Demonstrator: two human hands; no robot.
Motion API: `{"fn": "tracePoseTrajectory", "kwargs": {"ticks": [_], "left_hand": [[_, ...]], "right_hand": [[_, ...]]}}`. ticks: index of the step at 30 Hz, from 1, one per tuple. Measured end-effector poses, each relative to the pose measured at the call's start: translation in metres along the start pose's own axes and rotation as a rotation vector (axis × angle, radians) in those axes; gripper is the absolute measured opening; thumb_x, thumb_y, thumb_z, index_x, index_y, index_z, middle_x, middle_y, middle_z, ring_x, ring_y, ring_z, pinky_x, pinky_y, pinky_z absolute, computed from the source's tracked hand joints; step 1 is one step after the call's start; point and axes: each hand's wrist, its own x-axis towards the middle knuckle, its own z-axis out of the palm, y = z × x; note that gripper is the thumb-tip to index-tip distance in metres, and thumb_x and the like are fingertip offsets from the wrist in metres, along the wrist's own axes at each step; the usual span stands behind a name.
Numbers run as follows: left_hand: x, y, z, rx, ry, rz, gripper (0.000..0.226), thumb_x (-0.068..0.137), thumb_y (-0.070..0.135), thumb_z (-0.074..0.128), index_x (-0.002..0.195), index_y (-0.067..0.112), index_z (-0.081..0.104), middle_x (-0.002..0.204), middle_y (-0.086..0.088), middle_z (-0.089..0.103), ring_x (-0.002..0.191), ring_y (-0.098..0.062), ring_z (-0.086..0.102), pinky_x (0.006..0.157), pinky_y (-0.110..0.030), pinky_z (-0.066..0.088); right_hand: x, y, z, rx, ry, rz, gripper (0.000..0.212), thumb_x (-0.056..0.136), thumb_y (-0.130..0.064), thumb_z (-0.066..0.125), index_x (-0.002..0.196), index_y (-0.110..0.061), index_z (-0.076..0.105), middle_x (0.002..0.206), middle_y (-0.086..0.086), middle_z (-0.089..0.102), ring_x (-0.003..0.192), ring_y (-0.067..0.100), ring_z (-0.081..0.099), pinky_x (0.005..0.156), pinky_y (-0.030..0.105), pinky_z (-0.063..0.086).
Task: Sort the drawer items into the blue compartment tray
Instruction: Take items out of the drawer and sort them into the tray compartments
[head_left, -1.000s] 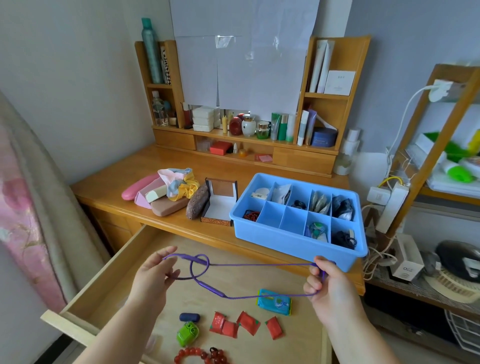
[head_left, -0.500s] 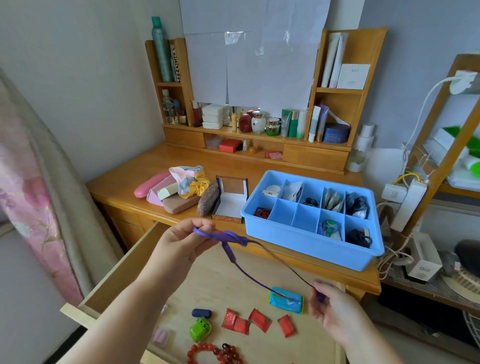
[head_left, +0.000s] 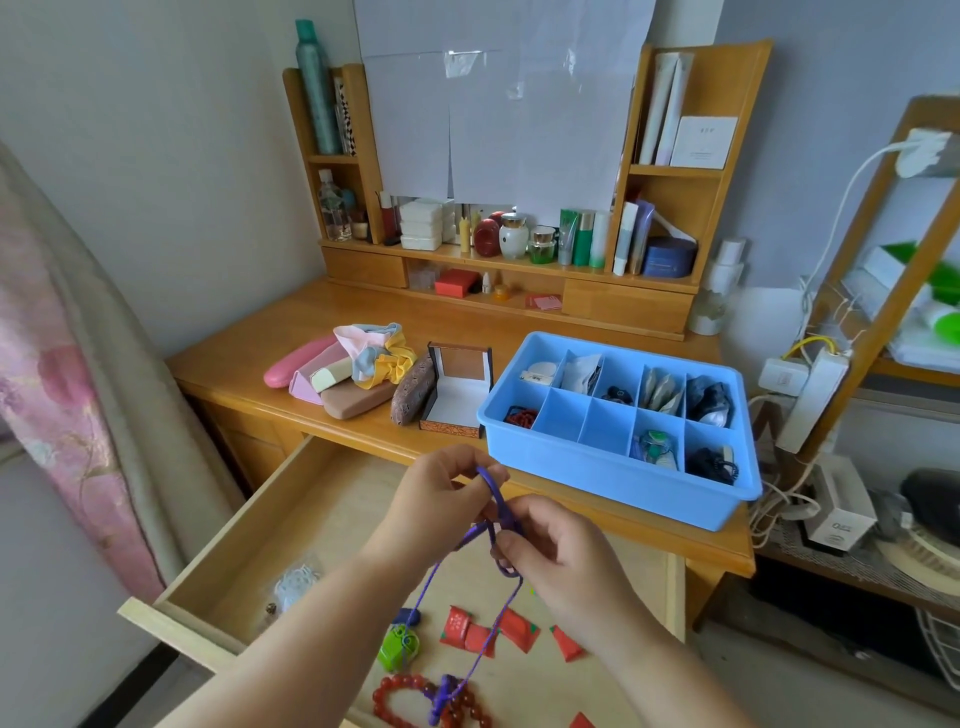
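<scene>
Over the open drawer (head_left: 291, 499), near the blue tray (head_left: 613, 483), both hands (head_left: 441, 499) (head_left: 550, 545) pinch a purple cord (head_left: 496, 499)

**Hidden and cut off**

The red bead bracelet (head_left: 415, 699) is cropped by the lower edge. The purple cord (head_left: 493, 499) is partly concealed inside both hands (right hand (head_left: 553, 551) covers its loops). Print on the white card (head_left: 702, 141) is unreadable.

Two bare forearms without sleeves, left grip (head_left: 441, 499) and right grip (head_left: 558, 553) without rings or gloves
</scene>
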Motion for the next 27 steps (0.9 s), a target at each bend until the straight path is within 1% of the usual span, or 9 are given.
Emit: {"fn": "tracePoseTrajectory", "kwargs": {"ticks": [4, 7, 10, 13, 15, 18, 20, 23, 27], "left_hand": [[0.002, -0.009, -0.002, -0.075, -0.001, 0.016, 0.016, 0.092, 0.021, 0.059, 0.078, 0.019, 0.067, 0.07, -0.002, 0.069, 0.066, -0.016, 0.069, 0.065, -0.025, 0.058], [0.004, -0.017, -0.008, -0.268, 0.038, -0.033, 0.021, 0.095, 0.022, 0.055, 0.079, 0.014, 0.065, 0.066, -0.001, 0.066, 0.059, -0.012, 0.063, 0.06, -0.023, 0.054], [0.009, -0.031, -0.014, -0.219, 0.115, -0.127, 0.027, 0.098, 0.019, 0.05, 0.076, 0.008, 0.062, 0.059, -0.002, 0.062, 0.05, -0.013, 0.057, 0.052, -0.023, 0.053], [0.01, -0.045, -0.015, -0.187, 0.093, -0.244, 0.033, 0.1, 0.022, 0.045, 0.074, 0.007, 0.058, 0.051, -0.004, 0.06, 0.046, -0.016, 0.053, 0.052, -0.026, 0.05], [0.01, -0.049, -0.015, -0.275, 0.11, -0.28, 0.035, 0.1, 0.026, 0.045, 0.074, 0.007, 0.058, 0.047, -0.007, 0.057, 0.049, -0.019, 0.054, 0.056, -0.028, 0.052], [0.008, -0.048, -0.009, -0.469, 0.108, -0.192, 0.033, 0.099, 0.021, 0.045, 0.074, 0.005, 0.059, 0.044, -0.008, 0.046, 0.048, -0.021, 0.054, 0.062, -0.034, 0.054], [0.004, -0.046, -0.001, -0.571, 0.093, -0.167, 0.032, 0.1, 0.019, 0.043, 0.076, 0.005, 0.06, 0.044, -0.005, 0.036, 0.041, -0.018, 0.045, 0.056, -0.033, 0.054], [0.004, -0.048, -0.002, -0.779, 0.178, -0.223, 0.025, 0.1, 0.015, 0.042, 0.089, 0.006, 0.062, 0.046, 0.002, 0.028, 0.037, -0.012, 0.03, 0.043, -0.025, 0.042], [0.006, -0.062, -0.02, -0.976, 0.375, -0.287, 0.018, 0.099, 0.018, 0.044, 0.094, 0.011, 0.06, 0.044, 0.007, 0.023, 0.034, -0.007, 0.02, 0.037, -0.017, 0.024]], "right_hand": [[0.002, 0.003, 0.0, 0.315, -0.062, 0.199, 0.026, 0.096, -0.008, 0.047, 0.096, -0.023, 0.068, 0.081, 0.001, 0.072, 0.07, 0.008, 0.064, 0.064, 0.021, 0.052], [0.008, 0.008, -0.006, 0.762, 0.11, 0.364, 0.027, 0.096, 0.0, 0.041, 0.089, -0.012, 0.064, 0.083, 0.01, 0.072, 0.067, 0.016, 0.067, 0.061, 0.029, 0.052], [0.011, 0.02, -0.019, 1.039, 0.256, 0.369, 0.026, 0.093, 0.002, 0.039, 0.095, -0.012, 0.061, 0.08, 0.009, 0.071, 0.072, 0.02, 0.07, 0.073, 0.036, 0.05], [0.009, 0.026, -0.029, 1.186, 0.216, 0.353, 0.027, 0.078, -0.005, 0.052, 0.101, -0.013, 0.064, 0.066, 0.006, 0.059, 0.062, 0.02, 0.062, 0.072, 0.036, 0.049], [0.007, 0.031, -0.027, 0.938, 0.134, 0.454, 0.032, 0.076, -0.001, 0.056, 0.105, -0.012, 0.061, 0.057, 0.002, 0.049, 0.051, 0.016, 0.052, 0.057, 0.029, 0.048], [0.009, 0.043, -0.022, 0.057, 0.166, 0.535, 0.018, 0.088, -0.01, 0.056, 0.099, -0.022, 0.06, 0.063, -0.003, 0.056, 0.043, 0.01, 0.046, 0.042, 0.02, 0.043], [0.011, 0.049, -0.02, -0.027, 0.28, 0.556, 0.011, 0.094, -0.027, 0.054, 0.092, -0.019, 0.062, 0.058, -0.004, 0.05, 0.041, 0.011, 0.043, 0.044, 0.023, 0.043], [0.013, 0.059, -0.023, 0.632, 0.437, 0.779, 0.037, 0.099, -0.038, 0.043, 0.082, -0.009, 0.06, 0.043, -0.004, 0.033, 0.032, 0.012, 0.035, 0.05, 0.026, 0.037], [0.004, 0.079, -0.026, 1.099, 0.59, 0.795, 0.026, 0.098, -0.025, 0.046, 0.079, -0.012, 0.057, 0.04, -0.001, 0.038, 0.042, 0.017, 0.051, 0.062, 0.034, 0.044]]}}
